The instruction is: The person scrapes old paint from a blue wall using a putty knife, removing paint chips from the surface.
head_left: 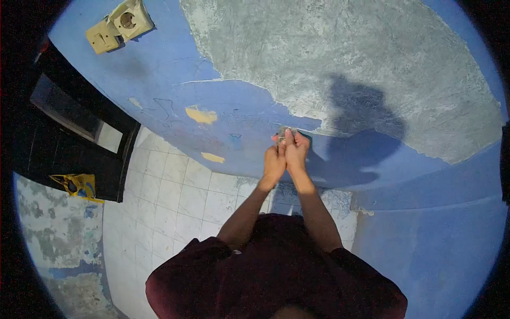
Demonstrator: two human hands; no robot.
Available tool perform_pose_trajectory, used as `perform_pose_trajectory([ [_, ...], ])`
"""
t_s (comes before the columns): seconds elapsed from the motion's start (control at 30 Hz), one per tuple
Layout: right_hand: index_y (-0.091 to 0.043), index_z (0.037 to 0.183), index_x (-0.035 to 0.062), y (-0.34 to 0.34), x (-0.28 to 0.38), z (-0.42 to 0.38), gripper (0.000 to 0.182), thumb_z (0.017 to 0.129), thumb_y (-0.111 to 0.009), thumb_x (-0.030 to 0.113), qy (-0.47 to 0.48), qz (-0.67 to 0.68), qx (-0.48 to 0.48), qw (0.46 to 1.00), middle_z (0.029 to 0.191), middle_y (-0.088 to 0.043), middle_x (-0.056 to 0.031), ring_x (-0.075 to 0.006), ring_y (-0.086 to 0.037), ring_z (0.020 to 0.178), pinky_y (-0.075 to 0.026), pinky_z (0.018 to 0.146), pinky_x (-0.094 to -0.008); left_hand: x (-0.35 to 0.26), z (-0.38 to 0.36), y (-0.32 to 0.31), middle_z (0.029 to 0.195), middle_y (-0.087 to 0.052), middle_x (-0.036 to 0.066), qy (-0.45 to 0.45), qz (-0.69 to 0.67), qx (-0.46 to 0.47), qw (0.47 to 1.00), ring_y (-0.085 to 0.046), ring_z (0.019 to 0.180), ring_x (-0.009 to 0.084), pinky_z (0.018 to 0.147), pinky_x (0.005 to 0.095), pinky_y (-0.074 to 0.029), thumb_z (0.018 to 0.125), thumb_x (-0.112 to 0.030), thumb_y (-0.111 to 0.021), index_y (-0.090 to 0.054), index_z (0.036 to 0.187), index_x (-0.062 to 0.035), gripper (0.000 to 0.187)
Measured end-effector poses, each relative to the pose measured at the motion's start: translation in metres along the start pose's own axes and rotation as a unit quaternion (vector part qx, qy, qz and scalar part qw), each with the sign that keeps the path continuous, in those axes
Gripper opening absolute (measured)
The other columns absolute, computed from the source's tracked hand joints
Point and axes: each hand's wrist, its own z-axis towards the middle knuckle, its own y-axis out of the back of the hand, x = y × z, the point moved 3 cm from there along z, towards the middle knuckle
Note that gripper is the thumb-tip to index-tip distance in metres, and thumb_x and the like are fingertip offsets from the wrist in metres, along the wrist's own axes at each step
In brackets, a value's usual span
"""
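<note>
My left hand (274,161) and my right hand (296,151) are pressed together in front of the blue painted wall (244,106). Their fingers close around a small greyish flat piece (283,130), mostly hidden by the fingers; I cannot tell its exact kind. It overlaps the lower edge of a large bare grey plaster patch (340,48), where the blue paint ends in a ragged whitish line. My fingertips are right at that edge, and both forearms reach up from below, side by side.
A cream socket and switch (118,29) are on the wall at upper left. A yellow bag (79,186) hangs by the dark door (42,133). White floor tiles (191,202) lie below. Yellowish spots (201,115) mark the paint. My shadow falls right of the hands.
</note>
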Motion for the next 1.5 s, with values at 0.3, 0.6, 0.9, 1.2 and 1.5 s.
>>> perform_pose_trajectory([
  [0.3,-0.064,0.088,-0.0056,0.001,0.011,-0.003,0.023,0.096,-0.054,0.014,0.028,-0.065,-0.021,0.997,0.076,-0.070,-0.0103,-0.0131,-0.064,0.066,-0.050,0.060,-0.0271,0.027,0.007,-0.012,0.056,-0.057,0.013,-0.014,-0.091,-0.004,0.996,-0.053,0.050,0.0182,0.048,0.0375,-0.040,0.100,-0.039,-0.046,-0.060,0.070,0.0048,0.055],
  [0.6,-0.064,0.077,-0.0063,0.059,0.055,-0.031,0.037,0.090,-0.066,0.028,0.100,-0.327,-0.017,0.939,0.060,-0.058,-0.0055,-0.0093,-0.052,0.059,-0.040,0.055,-0.0303,0.007,-0.008,-0.039,0.049,-0.046,0.002,0.105,-0.399,0.024,0.911,-0.041,0.035,0.0109,0.032,0.0261,-0.030,0.097,-0.055,-0.044,-0.048,0.067,-0.0078,0.056],
  [0.9,-0.067,0.090,-0.0046,0.031,0.028,-0.021,0.032,0.093,-0.063,0.027,0.018,-0.144,0.027,0.989,0.073,-0.061,-0.0005,-0.0075,-0.052,0.068,-0.042,0.060,-0.0245,0.002,-0.012,-0.002,0.051,-0.046,0.001,0.075,-0.198,-0.004,0.977,-0.041,0.037,0.0105,0.033,0.0279,-0.029,0.100,-0.044,-0.046,-0.052,0.071,-0.0051,0.049],
  [1.2,-0.064,0.091,-0.0016,-0.013,-0.013,-0.008,0.026,0.098,-0.055,0.022,-0.044,0.038,0.004,0.998,0.086,-0.068,-0.0076,-0.0085,-0.053,0.065,-0.046,0.061,-0.0270,-0.013,-0.006,0.031,0.055,-0.058,0.013,0.124,-0.019,0.031,0.992,-0.055,0.042,0.0204,0.039,0.0360,-0.041,0.099,-0.037,-0.046,-0.060,0.072,0.0049,0.052],
  [1.5,-0.062,0.091,-0.0040,-0.013,-0.003,-0.013,0.029,0.098,-0.056,0.023,-0.041,-0.015,0.008,0.999,0.081,-0.070,-0.0146,-0.0142,-0.065,0.069,-0.051,0.062,-0.0263,-0.048,-0.017,0.032,0.073,-0.063,0.032,0.160,-0.006,0.029,0.987,-0.066,0.070,0.0441,0.061,0.0490,-0.049,0.097,-0.030,-0.047,-0.063,0.083,0.0126,0.048],
])
